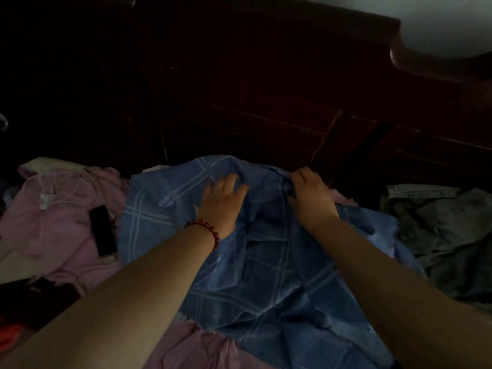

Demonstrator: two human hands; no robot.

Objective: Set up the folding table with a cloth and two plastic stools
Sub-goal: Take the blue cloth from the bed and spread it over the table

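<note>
Nearest the camera, a strip of crumpled pink fabric (202, 347) lies along the bottom edge, and more of it spreads out at the left. Two bare forearms reach forward over it.

One blue checked cloth (266, 275), woven with pale crossing lines, lies rumpled on top of the pink fabric in the middle of the view. It runs from the lower edge up to the two hands.

The left hand (222, 202) lies palm down on the far part of the cloth. Its fingers (234, 182) are spread and nearly straight, pressing the cloth flat, though the tips are blurred. A single red bead bracelet (210, 230) circles that wrist.

The right hand (312, 199) sits just beside it on the cloth's far edge. Its fingers (300, 174) are curled and, with the thumb, they pinch a bunched fold of the blue cloth and hold it slightly raised.

To the left, on the pink fabric and just beside the cloth's edge, lies one flat black phone (103, 230). Beyond it one thin white cable (56, 187) loops loosely and ends in a small white plug (44, 201).

To the right, a crumpled grey garment (447, 230) lies against the cloth's right edge.

Behind everything stands dark red-brown wooden furniture (253, 102) with horizontal grooves, too dim to make out further. A pale wall (447, 22) shows above its curved top at the upper right.
</note>
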